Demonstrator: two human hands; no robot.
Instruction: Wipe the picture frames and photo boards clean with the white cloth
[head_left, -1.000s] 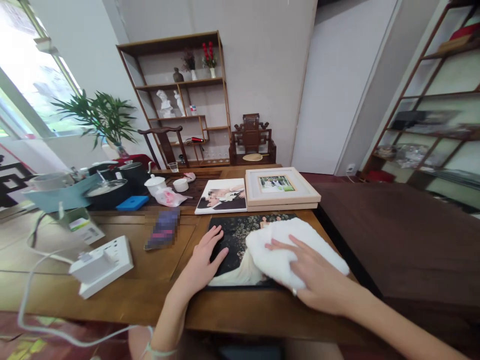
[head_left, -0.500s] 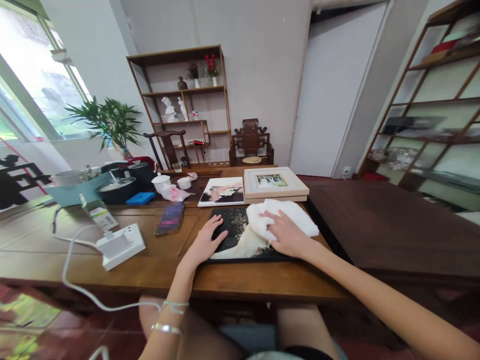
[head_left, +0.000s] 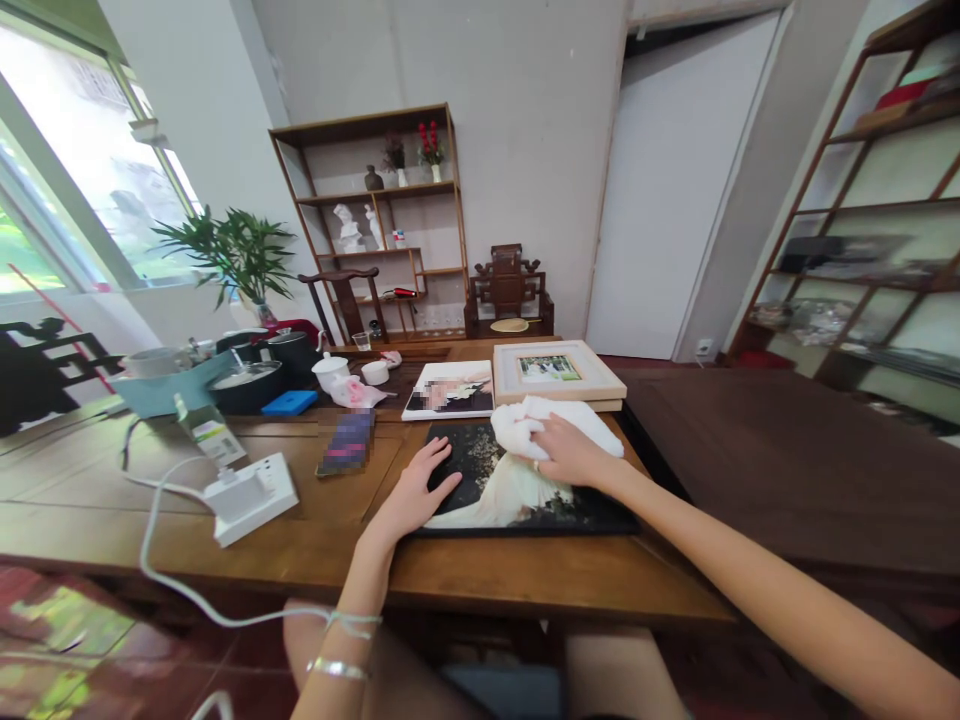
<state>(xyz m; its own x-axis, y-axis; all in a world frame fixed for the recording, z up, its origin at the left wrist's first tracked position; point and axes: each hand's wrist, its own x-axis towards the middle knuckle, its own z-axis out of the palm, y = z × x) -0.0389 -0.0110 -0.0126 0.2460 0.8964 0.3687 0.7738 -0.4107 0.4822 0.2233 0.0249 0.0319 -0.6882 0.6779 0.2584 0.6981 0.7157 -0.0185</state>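
A dark picture panel (head_left: 517, 500) with a pale gown-like shape on it lies flat near the table's front edge. My left hand (head_left: 411, 492) rests on its left edge with the fingers spread. Over the panel's upper right part, my right hand (head_left: 568, 450) grips a bunched white towel (head_left: 592, 420), pressing it against the surface. The towel hides the far right corner of the panel. Just behind stand a white-edged photo print (head_left: 450, 388) and a light wooden picture frame (head_left: 559, 372) with a small photo in its middle.
Left on the table (head_left: 330, 520) are a white power strip (head_left: 255, 500) with a cable, a blurred phone-like object (head_left: 346, 442), a small box (head_left: 210, 432), a blue block (head_left: 289, 402), a white teapot (head_left: 330, 372) and a light-blue bin (head_left: 161, 385). A dark brown table (head_left: 787, 460) adjoins at right.
My right hand and the towel have slid toward the panel's far edge, uncovering more of the pale shape and the lower right part. My left hand stays on the left edge.
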